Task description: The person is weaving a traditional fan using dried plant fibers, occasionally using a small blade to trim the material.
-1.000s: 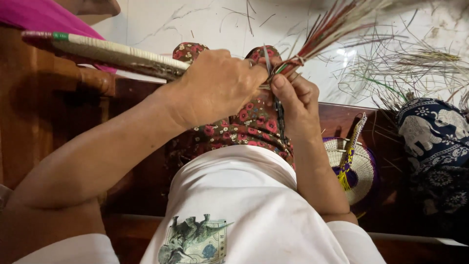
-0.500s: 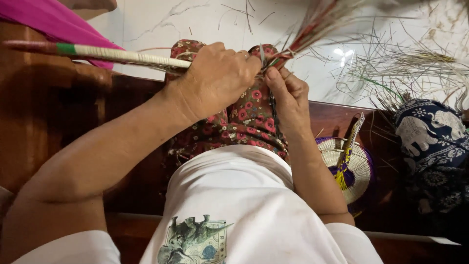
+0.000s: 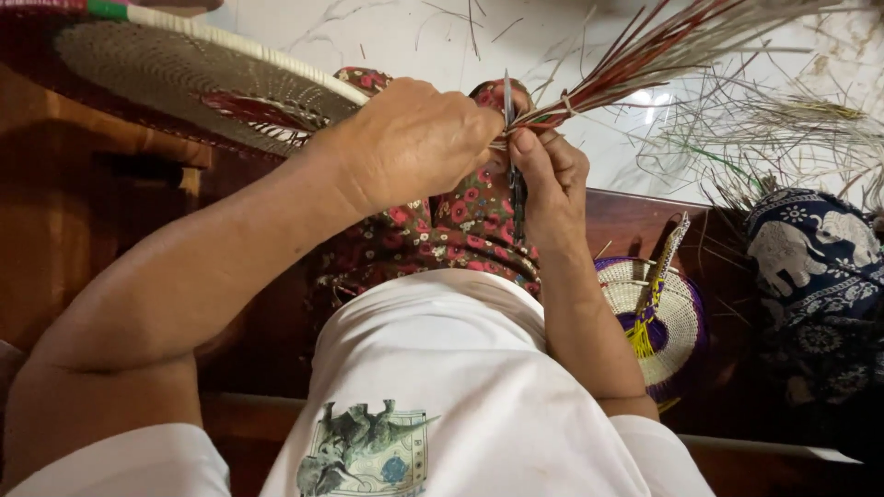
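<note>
My left hand (image 3: 410, 143) grips the rim of a large round woven tray (image 3: 175, 69) with a white, green and red coiled edge, tilted so its brown woven face shows. My right hand (image 3: 548, 170) pinches a bundle of red and green grass strands (image 3: 635, 64) where it meets the rim, and also holds a thin metal needle or awl (image 3: 508, 101) pointing up. Both hands work above my lap, over flowered fabric (image 3: 460, 221).
A small purple, white and yellow woven basket (image 3: 658, 317) lies at my right on the dark wooden seat (image 3: 83, 212). A blue elephant-print cloth bag (image 3: 810, 267) sits far right. Loose grass strands (image 3: 783, 129) litter the white floor.
The woven tray has tilted from edge-on to showing its brown face. My hands stay clenched together at the rim, with the strand bundle shifted slightly.
</note>
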